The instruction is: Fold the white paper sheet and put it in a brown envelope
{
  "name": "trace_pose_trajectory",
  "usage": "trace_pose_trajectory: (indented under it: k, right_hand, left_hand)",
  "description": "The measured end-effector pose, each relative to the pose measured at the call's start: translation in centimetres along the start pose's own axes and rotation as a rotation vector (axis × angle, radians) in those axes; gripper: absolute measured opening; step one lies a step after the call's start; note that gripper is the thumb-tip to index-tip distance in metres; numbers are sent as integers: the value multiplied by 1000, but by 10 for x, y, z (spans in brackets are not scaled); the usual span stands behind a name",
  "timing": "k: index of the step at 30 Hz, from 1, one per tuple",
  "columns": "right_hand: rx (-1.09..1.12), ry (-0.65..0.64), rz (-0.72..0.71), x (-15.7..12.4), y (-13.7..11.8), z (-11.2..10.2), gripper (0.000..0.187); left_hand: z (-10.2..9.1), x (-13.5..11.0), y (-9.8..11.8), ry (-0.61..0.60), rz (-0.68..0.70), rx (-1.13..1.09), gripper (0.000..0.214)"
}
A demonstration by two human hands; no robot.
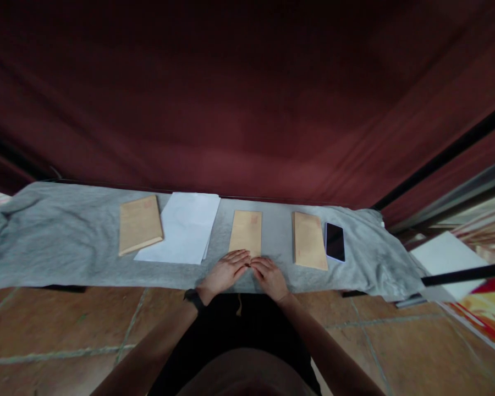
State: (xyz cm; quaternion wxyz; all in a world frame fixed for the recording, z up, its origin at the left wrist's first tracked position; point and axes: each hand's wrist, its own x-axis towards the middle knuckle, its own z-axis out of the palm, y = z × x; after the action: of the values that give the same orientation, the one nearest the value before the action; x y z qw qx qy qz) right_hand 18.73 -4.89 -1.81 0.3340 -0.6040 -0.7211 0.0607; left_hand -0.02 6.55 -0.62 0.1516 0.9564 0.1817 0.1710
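Where fingers [238, 256] rest, brown envelope [246, 230], grey cloth [82, 231]

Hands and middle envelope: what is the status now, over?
Left hand, right hand: both at near end of envelope. Flat on grey cloth. No obstruction visible.

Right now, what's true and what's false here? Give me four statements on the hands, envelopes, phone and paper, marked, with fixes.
1. The left hand and right hand are at the near end of the middle brown envelope. True.
2. The smartphone lies left of the rightmost envelope stack. False: it lies to its right.
3. The leftmost envelope stack overlaps the white paper sheets. True.
4. The black wristband is on the right wrist. False: left wrist.
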Motion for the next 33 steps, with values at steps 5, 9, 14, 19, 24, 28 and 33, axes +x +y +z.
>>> trace_pose_trajectory:
  k: [5,9,14,19,24,28,33]
  right_hand:
    - [-45,35,94,1,0,4,22]
    - [-84,82,155,1,-1,6,23]
    - [-164,65,126,-5,-15,9,30]
    - [-208,12,49,-15,-37,15,39]
    - [-275,2,69,-24,-40,18,43]
    - [-301,24,93,-29,-37,19,45]
    - [-317,51,130,-37,-33,15,47]
  left_hand:
    - [1,-7,5,88,-38,48,35]
    - [1,-8,7,101,-53,41,35]
    - [2,-11,5,105,-36,22,33]
    - [4,-18,6,94,9,75,36]
    - [4,-31,15,118,-3,138,43]
    - [6,-41,22,144,-42,183,48]
    - [8,-51,23,133,-115,247,49]
